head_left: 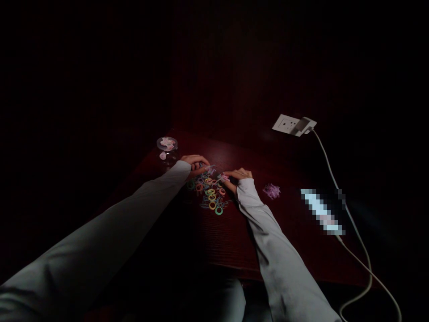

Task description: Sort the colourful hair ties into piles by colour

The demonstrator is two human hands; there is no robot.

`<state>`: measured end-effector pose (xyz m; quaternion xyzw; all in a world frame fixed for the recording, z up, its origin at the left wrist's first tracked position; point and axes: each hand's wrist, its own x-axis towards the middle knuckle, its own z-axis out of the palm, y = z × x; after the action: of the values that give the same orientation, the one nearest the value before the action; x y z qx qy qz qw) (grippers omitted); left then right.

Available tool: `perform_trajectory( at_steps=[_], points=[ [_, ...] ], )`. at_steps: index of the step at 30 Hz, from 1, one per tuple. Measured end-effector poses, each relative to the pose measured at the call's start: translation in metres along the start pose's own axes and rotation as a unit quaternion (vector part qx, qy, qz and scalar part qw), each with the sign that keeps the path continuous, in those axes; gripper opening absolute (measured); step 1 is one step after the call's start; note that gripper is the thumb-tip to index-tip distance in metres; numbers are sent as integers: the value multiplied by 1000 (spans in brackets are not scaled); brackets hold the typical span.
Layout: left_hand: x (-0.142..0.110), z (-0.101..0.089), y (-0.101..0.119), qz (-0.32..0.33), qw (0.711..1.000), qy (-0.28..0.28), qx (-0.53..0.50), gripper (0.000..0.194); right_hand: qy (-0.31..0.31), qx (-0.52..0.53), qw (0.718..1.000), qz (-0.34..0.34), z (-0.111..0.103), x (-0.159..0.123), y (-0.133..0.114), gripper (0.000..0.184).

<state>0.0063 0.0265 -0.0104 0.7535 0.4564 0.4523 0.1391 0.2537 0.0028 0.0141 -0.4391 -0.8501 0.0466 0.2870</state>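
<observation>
A loose pile of small coloured hair ties (210,192) lies on the dark red table, with yellow, green, orange and blue rings among thin bands. At the pile's far left edge is my left hand (195,163), its fingers closed together around something small and pale that I cannot name. My right hand (237,175) rests at the right side of the pile. Its thumb and fingers pinch small pinkish bands, which look like hair ties. The two hands face each other a short gap apart. Dim light hides the finer detail at the fingertips.
A clear jar (166,150) with a pink-patterned lid stands at the back left. Right of my right hand sits a small purple bundle of bands (271,191). Farther right lie a blurred-out lit phone (321,212) and a white cable (326,156) running from a wall socket (284,124).
</observation>
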Motion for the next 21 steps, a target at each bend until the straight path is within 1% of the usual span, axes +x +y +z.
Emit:
perform_trajectory(
  at_steps=[3, 6, 8, 10, 14, 17, 19, 21],
  points=[
    [0, -1, 1, -17, 1000, -1, -21, 23, -19, 9, 1000, 12, 3, 2, -3, 25],
    [-1, -3, 3, -48, 997, -19, -53, 29, -74, 4, 997, -14, 3, 2, -4, 36],
    [-2, -4, 5, -57, 995, -36, -71, 31, -102, -13, 994, -38, 0, 1, -4, 42],
    [-4, -6, 10, -52, 994, -49, -81, 33, -103, -27, 993, -51, -6, -1, -3, 43],
    [-11, -10, 21, -24, 995, -70, -67, 36, -83, 1, 995, -64, -19, -4, -1, 31],
    [-13, -13, 26, -10, 996, -84, -39, 32, -104, 25, 991, -81, -20, -8, -2, 28],
    [-13, -14, 27, -4, 996, -82, -31, 30, -110, 29, 989, -98, -18, -11, -3, 35],
    [-12, -15, 26, 3, 997, -72, -25, 28, -115, 32, 986, -118, -16, -14, -5, 49]
  ],
)
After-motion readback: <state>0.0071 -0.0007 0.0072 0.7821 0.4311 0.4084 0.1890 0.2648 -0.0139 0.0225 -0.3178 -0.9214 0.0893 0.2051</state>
